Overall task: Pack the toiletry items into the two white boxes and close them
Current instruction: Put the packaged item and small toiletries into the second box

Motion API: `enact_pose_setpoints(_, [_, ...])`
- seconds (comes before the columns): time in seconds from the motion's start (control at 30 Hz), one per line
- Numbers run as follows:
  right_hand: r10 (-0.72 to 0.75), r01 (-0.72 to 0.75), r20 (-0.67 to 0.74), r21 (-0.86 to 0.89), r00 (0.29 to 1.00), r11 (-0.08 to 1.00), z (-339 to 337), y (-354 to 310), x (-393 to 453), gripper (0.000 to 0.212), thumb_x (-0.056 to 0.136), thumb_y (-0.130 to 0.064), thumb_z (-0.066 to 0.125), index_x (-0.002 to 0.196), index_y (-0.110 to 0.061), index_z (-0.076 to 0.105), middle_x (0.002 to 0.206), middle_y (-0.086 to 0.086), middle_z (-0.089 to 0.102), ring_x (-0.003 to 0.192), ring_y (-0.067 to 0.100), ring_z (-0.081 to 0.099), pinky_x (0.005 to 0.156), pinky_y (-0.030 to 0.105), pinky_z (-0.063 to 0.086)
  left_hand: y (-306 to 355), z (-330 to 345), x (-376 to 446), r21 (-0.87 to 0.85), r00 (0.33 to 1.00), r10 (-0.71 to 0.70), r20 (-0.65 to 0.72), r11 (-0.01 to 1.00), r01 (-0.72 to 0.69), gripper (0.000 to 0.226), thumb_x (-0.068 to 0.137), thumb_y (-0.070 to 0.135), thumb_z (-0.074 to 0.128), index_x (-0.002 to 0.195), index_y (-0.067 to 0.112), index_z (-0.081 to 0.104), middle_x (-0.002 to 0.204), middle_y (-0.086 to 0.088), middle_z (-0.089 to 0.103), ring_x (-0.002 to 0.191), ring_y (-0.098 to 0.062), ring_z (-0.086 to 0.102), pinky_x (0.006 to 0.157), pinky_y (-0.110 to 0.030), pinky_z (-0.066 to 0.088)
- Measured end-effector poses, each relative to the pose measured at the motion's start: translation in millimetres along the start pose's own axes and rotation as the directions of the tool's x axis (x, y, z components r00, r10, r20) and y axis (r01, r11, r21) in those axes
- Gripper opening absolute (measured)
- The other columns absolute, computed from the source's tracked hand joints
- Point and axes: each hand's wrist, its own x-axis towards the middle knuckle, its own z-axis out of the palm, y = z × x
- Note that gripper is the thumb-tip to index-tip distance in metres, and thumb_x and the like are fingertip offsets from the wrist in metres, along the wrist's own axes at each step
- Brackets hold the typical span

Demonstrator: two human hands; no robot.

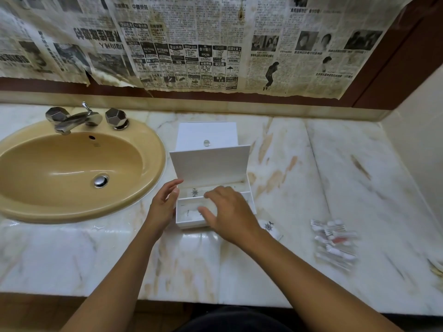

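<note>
An open white box (189, 222) stands on the marble counter, its hinged lid (211, 164) raised upright. Inside lie white packets, one printed with a dark emblem (194, 192). My left hand (164, 204) touches the box's left wall with relaxed fingers. My right hand (230, 212) reaches over and into the box with its fingers spread; whether it holds anything I cannot tell. Behind stands a second white box (207, 135), closed, with a clear knob on its lid. A white packet with an emblem (269, 227) lies right of my right wrist. A blurred pile of wrapped toiletry items (334, 243) lies further right.
A beige sink (72, 168) with chrome taps (79, 118) fills the counter's left side. Newspaper (191, 44) covers the wall behind. The side wall (419, 140) closes the counter at the right. Something yellowish (437, 268) shows at the right edge.
</note>
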Motion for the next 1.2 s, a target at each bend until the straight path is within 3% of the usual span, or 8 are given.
enact_pose_setpoints(0.17, [0.205, -0.203, -0.104, 0.026, 0.973, 0.979, -29, 28, 5, 0.03, 0.086, -0.011, 0.057, 0.116, -0.009, 0.064, 0.109, 0.01, 0.062, 0.103, 0.03, 0.055, 0.09, 0.04, 0.043, 0, 0, 0, 0.004, 1.0, -0.018, 0.003, 1.0, 0.018, 0.024, 0.103, 0.03, 0.046, 0.119, 0.038, 0.061, 0.124, 0.01, 0.06, 0.109, -0.009, 0.061, 0.074, -0.027, 0.054])
enact_pose_setpoints(0.3, [0.404, -0.404, -0.01, -0.029, 0.915, 0.914, -47, 53, 0, 0.046, 0.085, 0.006, 0.044, 0.123, -0.016, 0.055, 0.122, 0.005, 0.052, 0.109, 0.025, 0.047, 0.09, 0.032, 0.038, 2, 2, -2, 0.01, 1.0, -0.022, -0.002, 1.0, 0.022, 0.024, 0.104, 0.028, 0.044, 0.119, 0.038, 0.061, 0.121, 0.018, 0.058, 0.104, 0.002, 0.06, 0.071, -0.021, 0.051])
enact_pose_setpoints(0.43, [0.572, -0.542, 0.198, -0.188, 0.796, 0.819, -51, 80, -6, 0.051, 0.085, -0.004, 0.053, 0.133, -0.019, 0.044, 0.131, 0.006, 0.046, 0.119, 0.026, 0.045, 0.094, 0.036, 0.037, 3, 3, -3, 0.018, 1.0, -0.023, -0.012, 1.0, 0.024, 0.024, 0.103, 0.028, 0.045, 0.114, 0.042, 0.062, 0.118, 0.022, 0.059, 0.099, 0.009, 0.059, 0.073, -0.024, 0.051])
enact_pose_setpoints(0.6, [0.619, -0.537, 0.422, -0.31, 0.662, 0.785, -40, 88, -23, 0.073, 0.073, -0.029, 0.078, 0.135, -0.022, 0.039, 0.13, 0.004, 0.047, 0.115, 0.026, 0.051, 0.088, 0.034, 0.046, 3, 3, -3, 0.022, 1.0, -0.022, -0.019, 1.0, 0.022, 0.024, 0.104, 0.028, 0.044, 0.118, 0.038, 0.061, 0.118, 0.023, 0.058, 0.095, 0.015, 0.058, 0.071, -0.021, 0.049])
enact_pose_setpoints(0.7, [0.595, -0.471, 0.43, -0.367, 0.679, 0.803, -25, 84, -31, 0.066, 0.075, -0.024, 0.075, 0.13, -0.021, 0.04, 0.126, 0.005, 0.045, 0.111, 0.025, 0.051, 0.084, 0.031, 0.044, 2, 4, -2, 0.039, 1.0, -0.02, -0.022, 0.999, 0.02, 0.024, 0.104, 0.028, 0.044, 0.118, 0.038, 0.06, 0.117, 0.024, 0.057, 0.094, 0.016, 0.057, 0.07, -0.021, 0.049])
enact_pose_setpoints(0.83, [0.582, -0.463, 0.362, -0.367, 0.728, 0.807, -17, 82, -34, 0.048, 0.083, -0.011, 0.06, 0.127, -0.018, 0.042, 0.122, 0.008, 0.045, 0.106, 0.027, 0.05, 0.078, 0.029, 0.04, -2, 2, 0, 0.04, 0.999, -0.025, -0.024, 0.999, 0.026, 0.023, 0.103, 0.032, 0.046, 0.115, 0.042, 0.062, 0.123, 0.021, 0.056, 0.112, -0.002, 0.054, 0.079, -0.029, 0.051])
enact_pose_setpoints(1.0, [0.587, -0.503, 0.333, -0.31, 0.738, 0.807, -26, 83, -29, 0.047, 0.083, -0.017, 0.062, 0.126, -0.019, 0.043, 0.119, 0.006, 0.05, 0.105, 0.025, 0.053, 0.079, 0.029, 0.042, -3, 0, 1, 0.051, 0.999, -0.029, -0.025, 0.998, 0.03, 0.023, 0.102, 0.034, 0.047, 0.115, 0.044, 0.063, 0.127, 0.018, 0.056, 0.12, -0.009, 0.052, 0.091, -0.039, 0.051])
enact_pose_setpoints(1.2, [0.544, -0.442, 0.361, -0.328, 0.758, 0.835, -47, 63, -15, 0.032, 0.081, -0.02, 0.065, 0.111, -0.016, 0.053, 0.109, 0.003, 0.056, 0.09, 0.021, 0.055, 0.071, 0.027, 0.042, 1, 2, -1, 0.019, 0.999, -0.037, -0.017, 0.999, 0.037, 0.023, 0.103, 0.03, 0.046, 0.114, 0.041, 0.062, 0.118, 0.025, 0.057, 0.108, 0.001, 0.055, 0.079, -0.028, 0.051])
